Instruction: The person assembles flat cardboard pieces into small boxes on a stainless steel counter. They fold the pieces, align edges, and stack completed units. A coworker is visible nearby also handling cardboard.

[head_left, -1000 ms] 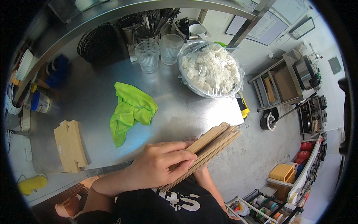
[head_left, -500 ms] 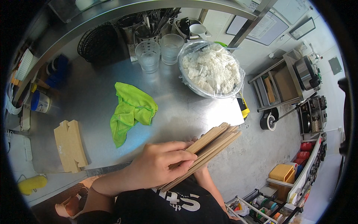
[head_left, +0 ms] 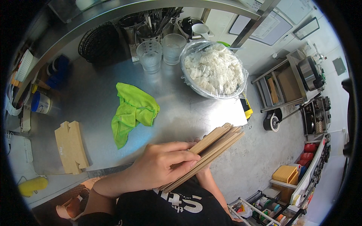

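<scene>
A stack of thin, flat brown cardboard pieces (head_left: 217,150) is held on a slant above the near right edge of the table, with a gap parting its layers. My left hand (head_left: 164,162) grips it from the left, fingers closed on the pieces at the gap. From below and behind, my right hand (head_left: 204,174) supports the same stack; most of its fingers are hidden by the cardboard. A notched flat cardboard piece (head_left: 71,147) lies at the table's left. Between it and the stack rests a crumpled green cloth (head_left: 135,113).
On the steel table (head_left: 94,98) stand a large bowl of white rice under plastic wrap (head_left: 215,69), two ribbed clear glasses (head_left: 149,56), black baskets (head_left: 98,43) and a cutlery holder (head_left: 151,35). A metal shelf (head_left: 124,13) crosses overhead. Right of the table stands a rack (head_left: 281,83).
The cardboard stack and my left hand have shifted very slightly. My grip on the pieces looks the same, and the things on the table have not moved.
</scene>
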The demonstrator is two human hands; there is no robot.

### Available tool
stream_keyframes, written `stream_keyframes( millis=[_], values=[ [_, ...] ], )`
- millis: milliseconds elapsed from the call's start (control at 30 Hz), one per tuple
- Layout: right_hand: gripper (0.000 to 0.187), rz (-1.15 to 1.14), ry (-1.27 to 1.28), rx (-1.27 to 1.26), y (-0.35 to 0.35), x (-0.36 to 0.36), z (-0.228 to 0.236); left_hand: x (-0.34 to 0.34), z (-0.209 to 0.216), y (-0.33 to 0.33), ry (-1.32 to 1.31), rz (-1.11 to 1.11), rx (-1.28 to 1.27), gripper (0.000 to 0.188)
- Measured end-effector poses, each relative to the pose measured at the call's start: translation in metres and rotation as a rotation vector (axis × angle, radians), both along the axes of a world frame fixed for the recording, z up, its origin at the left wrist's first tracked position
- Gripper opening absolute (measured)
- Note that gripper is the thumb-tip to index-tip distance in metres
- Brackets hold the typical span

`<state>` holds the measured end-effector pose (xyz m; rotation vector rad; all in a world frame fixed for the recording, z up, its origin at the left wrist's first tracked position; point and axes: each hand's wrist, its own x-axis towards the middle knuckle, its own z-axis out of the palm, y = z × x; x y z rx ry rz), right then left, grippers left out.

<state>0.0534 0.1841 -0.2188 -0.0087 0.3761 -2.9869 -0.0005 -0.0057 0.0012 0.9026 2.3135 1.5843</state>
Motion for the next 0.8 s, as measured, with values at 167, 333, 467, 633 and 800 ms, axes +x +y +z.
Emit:
stream_keyframes(
  millis=[167, 333, 467, 633, 800],
  values=[
    [0.063, 0.018, -0.038, 0.043, 0.003, 0.001, -0.008, 0.0, 0.0, 0.0, -0.018, -0.005, -0.012, 0.016],
    [0.066, 0.036, -0.102, 0.048, 0.004, 0.002, -0.007, -0.001, 0.001, 0.0, -0.005, 0.006, 0.0, 0.015],
    [0.067, 0.018, 0.001, 0.054, 0.003, 0.0, 0.003, 0.001, 0.0, 0.002, 0.023, 0.064, -0.044, 0.014],
    [0.07, 0.027, -0.036, 0.1, -0.001, -0.004, 0.017, 0.004, -0.002, 0.005, 0.265, 0.12, -0.099, 0.017],
    [0.069, -0.096, -0.191, 0.355, -0.008, -0.004, 0.029, 0.004, -0.004, 0.004, 0.187, 0.084, -0.061, 0.015]
  ],
)
